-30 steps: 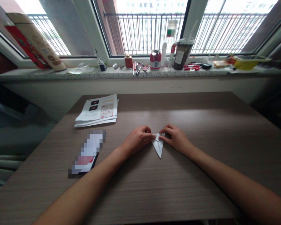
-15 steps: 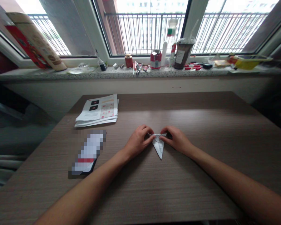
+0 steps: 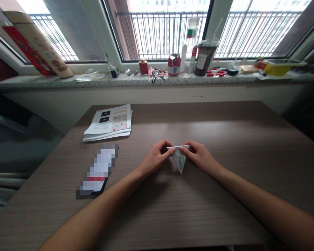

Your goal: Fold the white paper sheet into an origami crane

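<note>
A small piece of folded paper (image 3: pixel 180 162), white with printed marks, is held between my two hands near the middle of the brown table (image 3: pixel 157 216). Its straight edge lies at the top and its point hangs down toward me. My left hand (image 3: pixel 159 153) pinches the upper left part, thumb in front and fingers behind. On the upper right part, my right hand (image 3: pixel 199 154) grips it the same way. The fingertips behind the paper are partly hidden. Both forearms reach in from the bottom of the view.
Left of my hands lies a phone (image 3: pixel 102 167) with a blurred screen; beyond it sits a stack of printed papers (image 3: pixel 108 120). Along the windowsill (image 3: pixel 136 81) stand a red can (image 3: pixel 174 65), a dark drink cup (image 3: pixel 205 58), a bottle, small tools and a yellow container (image 3: pixel 278 69).
The folded paper has been lifted slightly and tilted, its point now a bit higher. My thumbs have shifted on its upper part, and both hands still hold it.
</note>
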{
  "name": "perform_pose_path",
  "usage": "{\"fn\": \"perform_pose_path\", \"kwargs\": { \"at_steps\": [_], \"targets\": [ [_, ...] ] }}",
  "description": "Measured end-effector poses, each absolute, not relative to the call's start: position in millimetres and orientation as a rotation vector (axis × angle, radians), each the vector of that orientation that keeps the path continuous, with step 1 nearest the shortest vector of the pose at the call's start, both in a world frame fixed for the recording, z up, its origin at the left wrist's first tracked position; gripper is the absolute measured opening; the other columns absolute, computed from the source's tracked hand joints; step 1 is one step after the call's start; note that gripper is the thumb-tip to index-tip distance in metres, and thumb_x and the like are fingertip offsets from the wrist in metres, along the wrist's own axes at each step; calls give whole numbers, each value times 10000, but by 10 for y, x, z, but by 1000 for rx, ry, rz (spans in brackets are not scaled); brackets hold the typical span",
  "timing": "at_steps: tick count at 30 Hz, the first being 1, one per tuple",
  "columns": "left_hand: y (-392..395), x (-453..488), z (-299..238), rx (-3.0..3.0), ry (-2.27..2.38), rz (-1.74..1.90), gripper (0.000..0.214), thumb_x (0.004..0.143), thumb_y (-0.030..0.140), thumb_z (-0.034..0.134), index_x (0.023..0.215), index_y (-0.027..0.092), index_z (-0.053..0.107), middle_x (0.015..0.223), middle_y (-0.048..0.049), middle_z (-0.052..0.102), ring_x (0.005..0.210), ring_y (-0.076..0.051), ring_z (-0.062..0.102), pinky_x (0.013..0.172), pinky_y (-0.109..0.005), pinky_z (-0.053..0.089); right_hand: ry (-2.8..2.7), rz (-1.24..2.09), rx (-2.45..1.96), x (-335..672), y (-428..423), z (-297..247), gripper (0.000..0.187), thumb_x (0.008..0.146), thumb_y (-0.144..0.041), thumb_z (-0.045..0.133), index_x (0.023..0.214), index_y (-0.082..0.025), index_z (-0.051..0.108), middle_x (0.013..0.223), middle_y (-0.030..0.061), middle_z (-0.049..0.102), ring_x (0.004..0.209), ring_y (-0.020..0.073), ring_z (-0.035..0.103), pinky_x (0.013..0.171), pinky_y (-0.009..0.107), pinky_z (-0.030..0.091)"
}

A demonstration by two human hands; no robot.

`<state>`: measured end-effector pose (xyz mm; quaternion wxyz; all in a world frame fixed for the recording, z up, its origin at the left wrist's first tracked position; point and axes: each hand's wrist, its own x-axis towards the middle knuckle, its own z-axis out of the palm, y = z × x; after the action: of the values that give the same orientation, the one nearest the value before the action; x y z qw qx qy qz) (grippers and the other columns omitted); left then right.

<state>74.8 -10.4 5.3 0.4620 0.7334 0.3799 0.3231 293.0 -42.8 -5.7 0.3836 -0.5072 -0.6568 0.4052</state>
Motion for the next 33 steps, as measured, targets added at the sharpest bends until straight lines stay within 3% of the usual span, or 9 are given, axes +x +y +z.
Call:
{"fn": "perform_pose_path", "kwargs": {
  "at_steps": [17, 22, 28, 33],
  "targets": [
    [-198, 819, 91, 1749, 896, 844, 250, 954, 402, 658, 891, 160, 673, 860, -27, 666, 804, -161, 609, 730, -251, 482, -1751, 965, -1226, 2881, -477, -6, 335, 979, -498, 580, 855, -203, 677, 779, 9, 662, 741, 174, 585, 661, 268, 442],
    [-183, 799, 95, 1739, 884, 831, 269, 963, 421, 649, 910, 159, 677, 875, -35, 679, 809, -163, 616, 725, -257, 482, -1679, 1087, -1263, 2957, -444, 13, 374, 934, -542, 644, 824, -191, 713, 740, 10, 679, 695, 167, 608, 637, 271, 469],
    [-142, 747, 90, 1759, 866, 822, 279, 966, 430, 652, 946, 155, 694, 915, -51, 700, 838, -177, 631, 760, -280, 497, -1666, 1317, -1188, 3051, -412, 63, 395, 939, -556, 643, 945, -188, 787, 831, 51, 755, 759, 183, 690, 728, 311, 554],
    [-111, 713, 66, 1626, 855, 786, 316, 949, 467, 677, 976, 154, 712, 943, -64, 720, 867, -185, 652, 803, -293, 511, -1698, 1296, -1179, 3109, -389, 53, 402, 957, -542, 626, 1003, -177, 789, 873, 61, 772, 786, 188, 706, 746, 313, 566]
  ]
}}
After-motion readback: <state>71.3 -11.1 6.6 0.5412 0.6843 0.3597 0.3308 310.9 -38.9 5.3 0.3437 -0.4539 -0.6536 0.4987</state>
